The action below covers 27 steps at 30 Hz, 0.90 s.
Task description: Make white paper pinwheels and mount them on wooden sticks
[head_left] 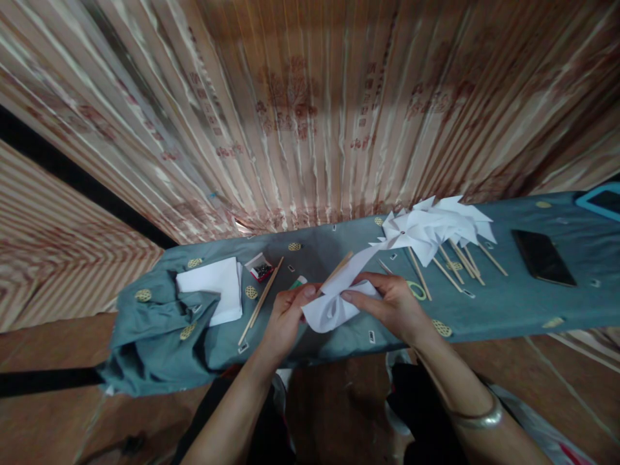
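Observation:
Between my hands is a white paper pinwheel (334,311), its blades partly curled toward the middle and one long flap standing up to the right. My left hand (289,316) is closed on its left edge. A wooden stick (339,270) rises behind the paper from near my left fingers; whether they grip it too is hidden. With thumb and fingers, my right hand (392,307) pinches the right side of the paper. Just past that hand lie green-handled scissors (416,290). Several finished paper pinwheels (436,226) on sticks overlap at the back right.
A narrow table with a blue-green cloth (310,349) stands before me. On its left are a stack of white paper (213,284), a small open box of dark pins (260,267) and loose wooden sticks (261,300). A phone (543,257) and a blue-framed device (603,200) lie right.

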Available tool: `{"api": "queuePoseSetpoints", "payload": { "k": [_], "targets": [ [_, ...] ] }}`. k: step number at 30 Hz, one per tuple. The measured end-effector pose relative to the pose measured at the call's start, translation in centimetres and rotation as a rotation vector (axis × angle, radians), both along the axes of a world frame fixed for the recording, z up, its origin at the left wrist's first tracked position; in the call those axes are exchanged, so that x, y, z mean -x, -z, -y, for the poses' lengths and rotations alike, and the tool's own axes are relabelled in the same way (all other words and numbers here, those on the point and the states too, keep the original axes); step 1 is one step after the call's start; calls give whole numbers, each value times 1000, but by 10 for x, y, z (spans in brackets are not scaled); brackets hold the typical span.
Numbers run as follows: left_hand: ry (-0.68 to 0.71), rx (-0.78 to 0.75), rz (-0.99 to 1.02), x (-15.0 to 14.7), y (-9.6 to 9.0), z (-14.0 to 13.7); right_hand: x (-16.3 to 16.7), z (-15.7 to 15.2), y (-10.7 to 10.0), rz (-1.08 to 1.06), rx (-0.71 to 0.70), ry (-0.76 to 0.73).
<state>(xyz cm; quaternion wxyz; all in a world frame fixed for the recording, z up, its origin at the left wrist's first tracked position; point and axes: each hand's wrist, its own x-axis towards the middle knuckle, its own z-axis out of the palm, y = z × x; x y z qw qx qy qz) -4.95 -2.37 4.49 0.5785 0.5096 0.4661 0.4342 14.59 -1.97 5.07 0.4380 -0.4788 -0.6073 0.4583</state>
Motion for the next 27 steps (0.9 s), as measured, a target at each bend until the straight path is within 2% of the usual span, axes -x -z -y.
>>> {"api": "queuePoseSetpoints", "payload": {
  "k": [3,9,17,27],
  "targets": [
    [-15,17,-17,4,4,0,-3,-4,3,-75,97,20],
    [100,-45,11,3,2,-1,1,-10,13,-254,281,48],
    [84,-183,-251,2,7,-3,11,-12,15,-283,318,74],
    [87,-244,-334,7,11,-6,20,-12,18,-374,380,105]
  ]
}}
